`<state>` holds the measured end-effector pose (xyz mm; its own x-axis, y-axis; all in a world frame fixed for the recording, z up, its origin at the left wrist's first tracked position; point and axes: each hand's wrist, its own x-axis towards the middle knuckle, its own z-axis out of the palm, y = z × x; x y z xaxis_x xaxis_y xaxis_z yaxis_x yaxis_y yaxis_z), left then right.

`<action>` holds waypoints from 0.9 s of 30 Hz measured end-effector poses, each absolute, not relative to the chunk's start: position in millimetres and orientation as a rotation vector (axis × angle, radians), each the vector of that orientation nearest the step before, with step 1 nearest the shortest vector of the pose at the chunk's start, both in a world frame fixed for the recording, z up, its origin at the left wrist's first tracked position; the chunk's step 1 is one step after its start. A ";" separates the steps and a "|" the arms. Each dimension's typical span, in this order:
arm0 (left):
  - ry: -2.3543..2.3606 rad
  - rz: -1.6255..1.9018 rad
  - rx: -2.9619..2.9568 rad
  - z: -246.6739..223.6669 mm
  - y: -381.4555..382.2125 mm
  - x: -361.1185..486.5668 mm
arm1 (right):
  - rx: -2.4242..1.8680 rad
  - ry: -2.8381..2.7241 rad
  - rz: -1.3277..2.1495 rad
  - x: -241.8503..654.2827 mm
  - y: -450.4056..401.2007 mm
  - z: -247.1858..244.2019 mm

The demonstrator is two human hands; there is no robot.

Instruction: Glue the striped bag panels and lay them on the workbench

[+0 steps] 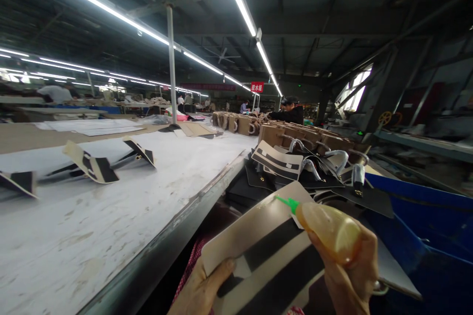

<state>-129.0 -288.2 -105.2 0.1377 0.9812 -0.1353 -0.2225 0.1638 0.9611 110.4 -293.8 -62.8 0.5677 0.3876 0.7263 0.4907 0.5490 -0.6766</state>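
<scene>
My left hand (203,288) grips the lower left edge of a beige panel (254,226) with black strips, its thumb on the face. In my right hand (354,266) is a glue bottle (330,231) with amber liquid, its fingers wrapped round the body. The bottle's green nozzle (290,204) points left, its tip at the panel's upper part, near a faint shiny line along the edge. The panel is tilted in front of me, beside the table edge.
On the white-covered table (148,211) at left stand several bent panels (92,165). Black and beige bag parts (281,162) with wrapped handles are piled ahead, brown bags (295,135) behind them. A blue bin (424,221) is at right. A person (291,110) is beyond the bags.
</scene>
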 end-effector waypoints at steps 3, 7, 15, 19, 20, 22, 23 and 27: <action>1.091 1.109 1.041 -105.4 -288.5 -134.6 | -0.998 -1.036 -0.279 115.8 -286.9 -55.3; 1.141 1.109 1.090 -109.8 -287.0 -140.8 | -0.992 -1.028 -0.360 124.6 -285.5 -57.4; 1.145 1.115 1.084 -109.0 -288.2 -140.5 | -1.111 -0.939 -0.316 129.2 -288.3 -55.8; 1.119 1.108 1.085 -111.3 -286.2 -143.4 | -1.091 -0.970 -0.163 129.7 -288.1 -57.1; 1.112 1.113 1.098 -112.5 -285.6 -144.6 | -1.086 -0.987 -0.141 130.1 -287.8 -57.1; 1.116 1.122 1.125 -114.4 -284.9 -146.9 | -1.095 -0.959 -0.173 131.6 -286.3 -55.1; 1.133 1.126 1.132 -114.9 -284.9 -147.8 | -1.101 -0.918 -0.214 132.4 -285.7 -53.5; 1.174 1.133 1.109 -114.8 -285.7 -148.0 | -1.088 -0.877 -0.236 130.7 -291.3 -50.4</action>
<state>-148.0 -285.7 -114.8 0.0485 0.9939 -0.0988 -0.0634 0.1017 0.9928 130.7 -291.3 -50.4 0.6519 0.2379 0.7201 0.5674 0.4770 -0.6712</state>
